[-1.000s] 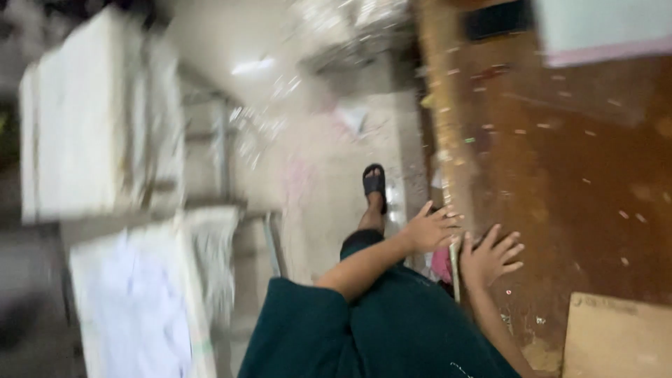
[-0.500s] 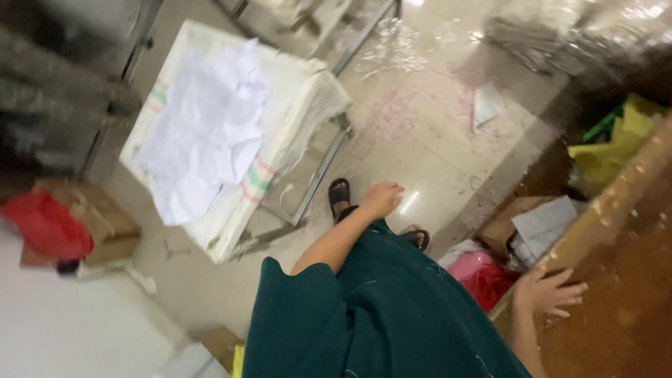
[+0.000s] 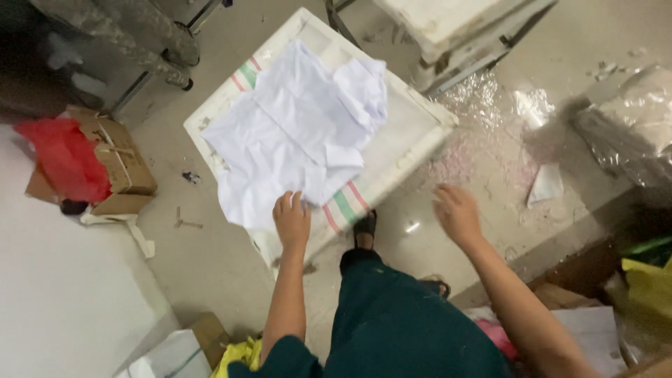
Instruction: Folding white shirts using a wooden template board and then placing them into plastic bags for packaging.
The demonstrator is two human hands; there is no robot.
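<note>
A pile of crumpled white cloth (image 3: pixel 294 133) lies on a white padded table with striped edging (image 3: pixel 413 133). My left hand (image 3: pixel 291 219) rests on the near edge of the cloth, fingers curled over it. Whether it grips the cloth is unclear. My right hand (image 3: pixel 456 212) hovers open over the floor just past the table's right corner, holding nothing. My dark green garment (image 3: pixel 399 322) and a sandalled foot (image 3: pixel 365 225) show below.
A cardboard box with a red bag (image 3: pixel 66 157) sits at left. A second white table (image 3: pixel 448 28) stands behind. Plastic-wrapped bundles (image 3: pixel 630 126) lie at right. Paper scraps (image 3: pixel 546 183) dot the shiny floor. Boxes and yellow material (image 3: pixel 647 287) crowd the lower right.
My view swung from the brown surface on the right to the cloth table. My left hand came onto the cloth's edge and my right hand left the brown surface.
</note>
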